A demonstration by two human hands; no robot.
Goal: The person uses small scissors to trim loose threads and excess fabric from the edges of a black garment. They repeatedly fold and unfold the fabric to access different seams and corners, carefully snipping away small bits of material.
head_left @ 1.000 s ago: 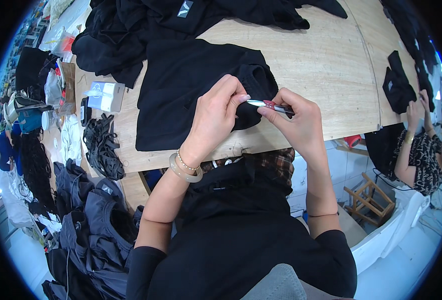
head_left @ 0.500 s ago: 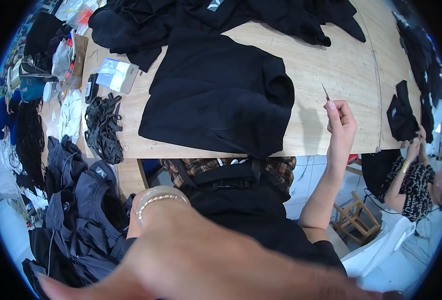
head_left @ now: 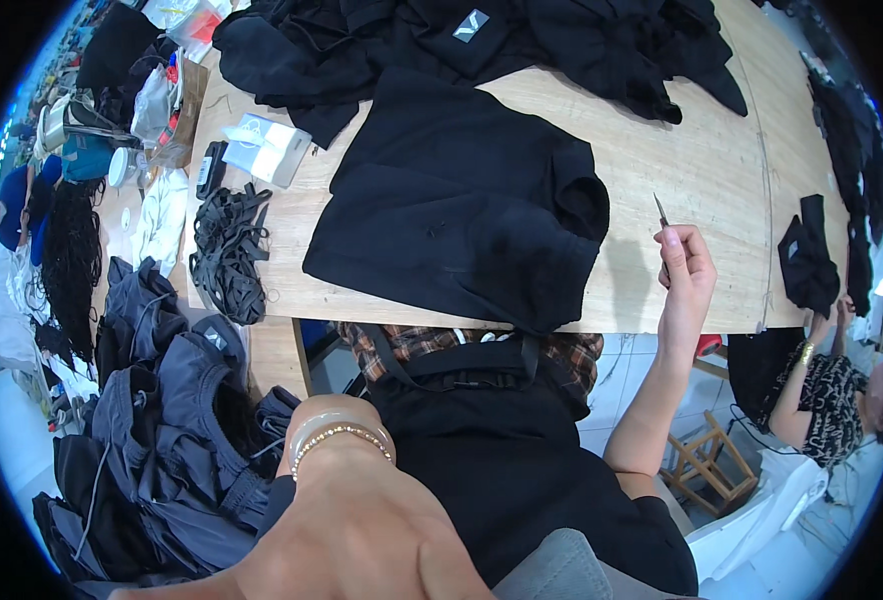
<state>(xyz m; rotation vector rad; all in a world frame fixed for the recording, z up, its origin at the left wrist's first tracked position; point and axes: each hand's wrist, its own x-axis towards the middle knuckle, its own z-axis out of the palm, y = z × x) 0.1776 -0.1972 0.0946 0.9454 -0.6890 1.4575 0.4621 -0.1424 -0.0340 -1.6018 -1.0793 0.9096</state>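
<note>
My right hand (head_left: pixel 690 265) is raised at the table's front edge, closed around a thin pointed metal tool (head_left: pixel 663 212) with its tip up; its exact kind is unclear. Left of it, a folded black garment (head_left: pixel 452 205) lies on the wooden table, its round opening towards that hand. Very close to the camera, my left hand (head_left: pixel 352 535) reaches up, a pale bangle and a beaded bracelet on its wrist. Its fingers run out of the picture at the bottom. Beside it shows a piece of grey stitched fabric (head_left: pixel 560 568); whether the hand touches it is hidden.
More black garments (head_left: pixel 522 50) cover the table's far side. A bundle of dark straps (head_left: pixel 230 255) and a blue-white box (head_left: pixel 267 150) sit at left. Dark grey garments (head_left: pixel 177 430) are heaped lower left. A wooden stool (head_left: pixel 712 465) and another person (head_left: pixel 827 400) are at right.
My left hand has shifted, and grey fabric now shows beside it. The whole view has moved slightly. My right hand still holds the pointed tool; the black garment lies as before.
</note>
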